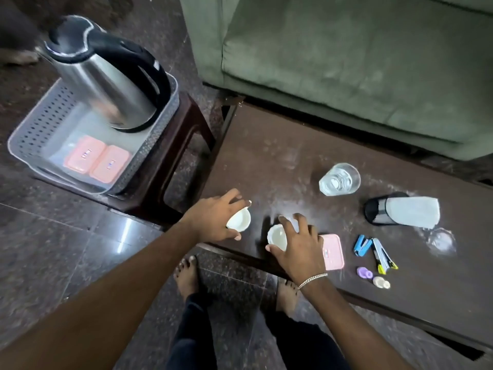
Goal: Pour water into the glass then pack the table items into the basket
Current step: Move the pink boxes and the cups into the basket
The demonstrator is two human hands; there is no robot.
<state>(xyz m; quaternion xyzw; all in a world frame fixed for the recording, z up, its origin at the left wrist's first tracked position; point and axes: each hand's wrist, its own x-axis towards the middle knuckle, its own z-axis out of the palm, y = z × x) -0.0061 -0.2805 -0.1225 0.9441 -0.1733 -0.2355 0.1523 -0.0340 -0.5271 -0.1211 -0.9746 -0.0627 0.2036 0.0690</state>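
Lifting both small white bowls at once looks like the step in hand, and it goes best if each is raised level and carried to the grey basket (34, 134) at the upper left of the frame, where the kettle (106, 76) and two orange boxes (97, 161) already sit; the free floor of the basket is in its lower left corner. The left hand (216, 220) curls over the left bowl (240, 219) at centre frame, thumb on the near rim and fingers over the far rim, gripping it. The right hand (298, 241) covers the right bowl (276, 236) just beside it, thumb against the near wall and fingers spread over the top; it seems closed on it, though the palm hides the far side. The glass (339, 180), holding water, stands apart at right of centre on the table (266, 156). A pink box (334, 252) lies just right of the right hand.
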